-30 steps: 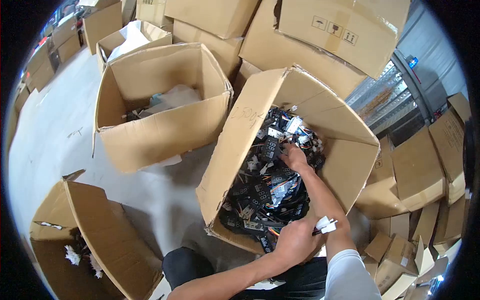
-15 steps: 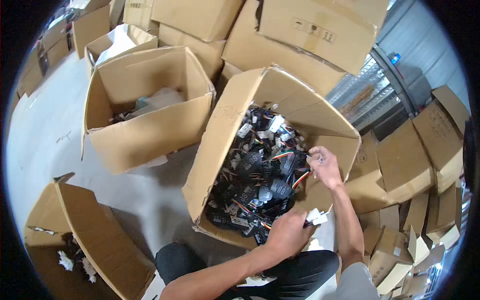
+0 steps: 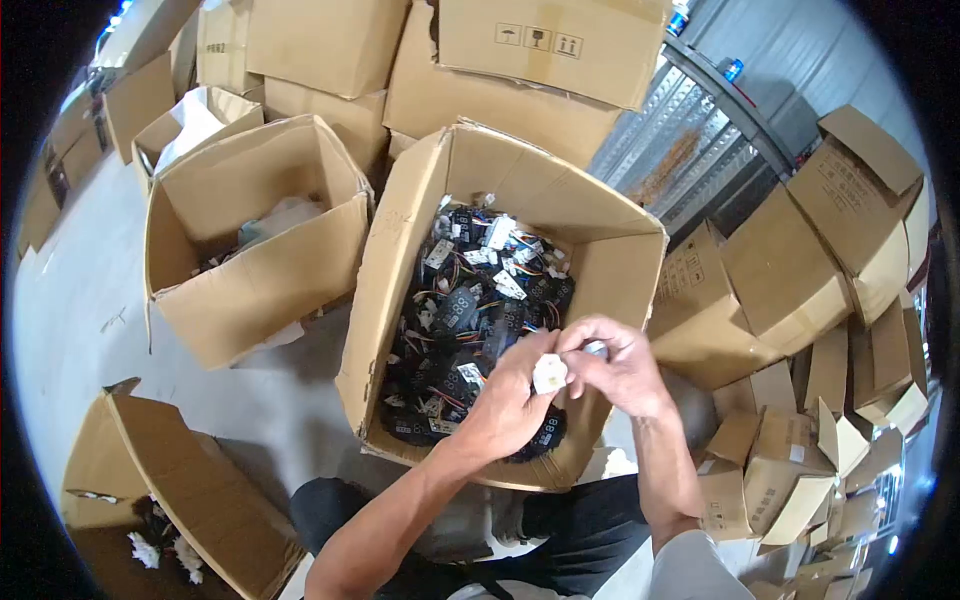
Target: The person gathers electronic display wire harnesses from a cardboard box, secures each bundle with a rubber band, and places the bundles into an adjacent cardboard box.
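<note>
Above the near side of a large cardboard box (image 3: 400,260), my two hands meet. My left hand (image 3: 505,405) is closed around white plastic connectors (image 3: 549,374), whose pale ends stick out by the thumb. Thumb and fingers of my right hand (image 3: 620,368) are pinched together right beside those connectors. A small pale piece shows between the right fingers, too hidden to name. Below the hands, the box holds a heap of black display modules (image 3: 458,308) with printed digits, coloured wires and white connectors.
A second open box (image 3: 260,290) with some plastic wrapping stands to the left. At lower left, another open box (image 3: 200,480) contains white scraps. Stacked cartons (image 3: 320,40) rise behind, and more cartons (image 3: 790,290) line the right side beside metal sheeting (image 3: 670,140).
My right hand has left the box's right side and come to my left hand. The left hand has moved up and left over the heap with its white connectors. The camera view has shifted.
</note>
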{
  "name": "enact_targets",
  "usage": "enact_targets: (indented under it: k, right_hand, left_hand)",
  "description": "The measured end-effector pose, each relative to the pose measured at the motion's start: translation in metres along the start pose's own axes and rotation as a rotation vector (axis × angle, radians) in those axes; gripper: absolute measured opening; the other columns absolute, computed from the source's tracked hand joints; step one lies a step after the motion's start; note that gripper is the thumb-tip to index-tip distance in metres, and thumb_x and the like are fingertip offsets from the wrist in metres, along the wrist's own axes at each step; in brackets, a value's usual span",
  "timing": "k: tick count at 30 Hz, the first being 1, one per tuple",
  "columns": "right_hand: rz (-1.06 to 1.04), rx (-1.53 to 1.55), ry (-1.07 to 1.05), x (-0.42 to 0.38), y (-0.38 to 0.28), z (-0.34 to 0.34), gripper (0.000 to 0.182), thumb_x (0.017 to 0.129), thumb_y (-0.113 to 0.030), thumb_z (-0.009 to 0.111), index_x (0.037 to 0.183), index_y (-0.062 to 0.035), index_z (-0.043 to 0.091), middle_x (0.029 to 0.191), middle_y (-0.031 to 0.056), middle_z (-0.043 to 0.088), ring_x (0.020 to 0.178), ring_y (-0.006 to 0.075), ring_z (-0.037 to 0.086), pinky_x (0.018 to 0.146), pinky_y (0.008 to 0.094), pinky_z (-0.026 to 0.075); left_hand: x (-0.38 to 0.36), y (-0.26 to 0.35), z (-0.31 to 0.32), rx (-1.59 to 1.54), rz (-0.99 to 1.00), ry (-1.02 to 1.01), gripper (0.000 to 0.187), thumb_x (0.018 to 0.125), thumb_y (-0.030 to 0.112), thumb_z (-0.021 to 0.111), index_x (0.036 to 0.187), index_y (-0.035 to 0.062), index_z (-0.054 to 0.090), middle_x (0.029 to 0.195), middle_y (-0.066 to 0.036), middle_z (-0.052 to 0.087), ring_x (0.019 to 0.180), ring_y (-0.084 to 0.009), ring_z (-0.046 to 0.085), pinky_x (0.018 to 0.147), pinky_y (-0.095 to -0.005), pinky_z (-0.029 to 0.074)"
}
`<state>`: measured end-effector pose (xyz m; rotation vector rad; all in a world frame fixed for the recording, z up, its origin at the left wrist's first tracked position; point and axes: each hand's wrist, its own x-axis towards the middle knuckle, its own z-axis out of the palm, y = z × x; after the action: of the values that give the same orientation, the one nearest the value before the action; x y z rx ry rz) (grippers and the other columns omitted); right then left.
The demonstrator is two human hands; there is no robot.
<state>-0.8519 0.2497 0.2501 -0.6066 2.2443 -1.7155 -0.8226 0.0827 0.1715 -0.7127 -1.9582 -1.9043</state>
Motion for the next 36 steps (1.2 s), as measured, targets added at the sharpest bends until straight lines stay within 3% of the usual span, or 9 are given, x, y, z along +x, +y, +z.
enact_targets:
  k: [6, 8, 15, 18, 22, 25, 31, 32, 36]
  right_hand:
    - [0.078, 0.089, 0.011, 0.001, 0.007, 0.009, 0.018, 0.100, -0.018, 0.060, 0.093, -0.0015, 0.066, 0.083, 0.0030, 0.065, 0.071, 0.0098, 0.062, 0.061, 0.0251, 0.053]
    - [-0.119, -0.250, 0.191, 0.000, 0.006, 0.014, 0.028, 0.102, -0.027, 0.057, 0.097, -0.0011, 0.065, 0.082, 0.0015, 0.065, 0.074, 0.0095, 0.061, 0.068, 0.0257, 0.051]
    - [-0.183, -0.024, -0.142, 0.018, 0.017, 0.036, 0.106, 0.084, -0.083, 0.034, 0.148, 0.0014, 0.035, 0.146, 0.0176, 0.046, 0.137, 0.0320, 0.044, 0.114, 0.0458, 0.032]
    - [-0.207, 0.061, 0.278, 0.042, 0.036, -0.007, 0.079, 0.096, -0.067, 0.040, 0.138, -0.0007, 0.049, 0.137, 0.0155, 0.054, 0.128, 0.0265, 0.052, 0.109, 0.0408, 0.039]
    - [0.207, -0.308, 0.190, 0.040, 0.121, -0.022, 0.043, 0.099, -0.039, 0.059, 0.122, -0.0027, 0.063, 0.112, 0.0105, 0.067, 0.104, 0.0210, 0.060, 0.097, 0.0385, 0.048]
    - [0.465, -0.701, 0.037, 0.028, 0.208, 0.007, 0.048, 0.094, -0.042, 0.062, 0.109, 0.0040, 0.063, 0.101, 0.0229, 0.067, 0.096, 0.0283, 0.064, 0.089, 0.0385, 0.049]
    - [0.773, 0.124, 0.049, 0.021, 0.308, 0.008, 0.033, 0.089, -0.027, 0.073, 0.094, 0.0061, 0.068, 0.084, 0.0172, 0.071, 0.078, 0.0299, 0.069, 0.075, 0.0440, 0.053]
    - [0.877, -0.148, 0.148, 0.025, 0.274, 0.017, 0.036, 0.091, -0.032, 0.070, 0.087, 0.0036, 0.070, 0.077, 0.0175, 0.070, 0.068, 0.0322, 0.068, 0.069, 0.0438, 0.053]
    - [0.413, -0.728, -0.161, 0.018, 0.245, 0.031, 0.044, 0.090, -0.043, 0.066, 0.087, 0.0003, 0.071, 0.083, 0.0215, 0.070, 0.078, 0.0339, 0.069, 0.075, 0.0443, 0.053]
  left_hand:
    - [-0.008, 0.006, -0.004, -0.279, -0.400, -0.257, 0.023, 0.099, 0.019, 0.059, 0.114, 0.0012, 0.061, 0.083, -0.012, 0.063, 0.070, -0.0188, 0.060, 0.067, -0.0343, 0.050]
    - [-0.011, 0.005, -0.001, -0.181, -0.426, -0.301, 0.023, 0.097, 0.016, 0.061, 0.115, 0.0011, 0.062, 0.085, -0.013, 0.065, 0.070, -0.0198, 0.061, 0.067, -0.0350, 0.050]
    - [-0.007, -0.007, -0.016, -0.249, -0.386, -0.167, 0.008, 0.093, 0.000, 0.056, 0.097, -0.0001, 0.063, 0.078, -0.005, 0.064, 0.066, -0.0127, 0.061, 0.061, -0.0306, 0.052]
    - [0.011, 0.002, -0.052, -0.239, -0.459, 0.236, 0.008, 0.095, 0.001, 0.056, 0.097, 0.0001, 0.064, 0.075, -0.002, 0.063, 0.065, -0.0103, 0.060, 0.059, -0.0271, 0.050]
    - [0.017, 0.016, -0.092, -0.166, -0.241, 0.631, 0.023, 0.103, 0.018, 0.055, 0.093, -0.0008, 0.064, 0.062, -0.002, 0.055, 0.054, -0.0111, 0.055, 0.053, -0.0256, 0.045]
    - [0.015, 0.014, -0.097, -0.109, -0.248, 0.635, 0.026, 0.103, 0.022, 0.056, 0.093, -0.0005, 0.064, 0.062, -0.002, 0.055, 0.053, -0.0106, 0.054, 0.052, -0.0254, 0.044]
    - [0.013, 0.018, -0.096, -0.201, -0.265, 0.603, 0.027, 0.103, 0.023, 0.056, 0.093, -0.0001, 0.065, 0.064, -0.001, 0.053, 0.054, -0.0105, 0.053, 0.051, -0.0246, 0.044]
    - [0.013, 0.019, -0.097, -0.202, -0.274, 0.610, 0.027, 0.103, 0.023, 0.056, 0.093, -0.0001, 0.065, 0.064, -0.001, 0.053, 0.054, -0.0105, 0.053, 0.051, -0.0246, 0.044]
    - [0.014, 0.022, -0.106, -0.248, -0.292, 0.611, 0.028, 0.103, 0.025, 0.056, 0.093, 0.0002, 0.065, 0.063, -0.001, 0.053, 0.054, -0.0096, 0.052, 0.051, -0.0243, 0.043]
